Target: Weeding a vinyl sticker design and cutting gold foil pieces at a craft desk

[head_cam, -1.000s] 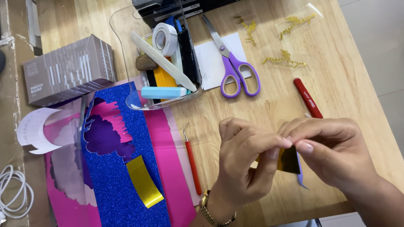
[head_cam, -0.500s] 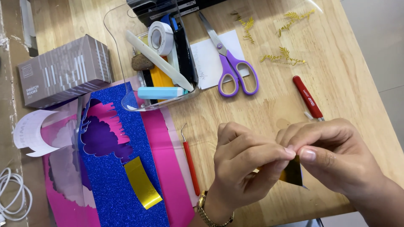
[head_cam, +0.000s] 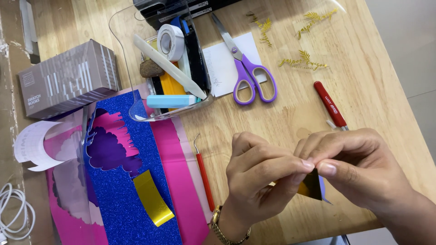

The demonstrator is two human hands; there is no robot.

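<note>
My left hand (head_cam: pixel 263 174) and my right hand (head_cam: pixel 359 165) meet over the wooden table (head_cam: pixel 372 90) at the lower right, fingertips pinched together on a small gold foil piece with a blue backing (head_cam: pixel 312 186). Most of that piece is hidden behind my fingers. A red-handled hook tool (head_cam: pixel 204 174) lies just left of my left hand. Beside it lie a blue glitter sheet (head_cam: pixel 120 204) with a cut-out shape, pink sheets (head_cam: pixel 175 181) and a curled gold strip (head_cam: pixel 152 197).
A clear tray (head_cam: pixel 136 106) holds a tape roll (head_cam: pixel 170 41), a white folding tool (head_cam: pixel 165 66) and a light-blue bar (head_cam: pixel 172 100). Purple scissors (head_cam: pixel 247 72), a red pen-like tool (head_cam: pixel 330 104), gold cut-out sprigs (head_cam: pixel 302 61), a grey box (head_cam: pixel 68 79) and a white cable (head_cam: pixel 13 213) surround them.
Both hands stay pinched on the gold piece and have shifted slightly; less of the piece shows below the fingers. The view has drifted a little.
</note>
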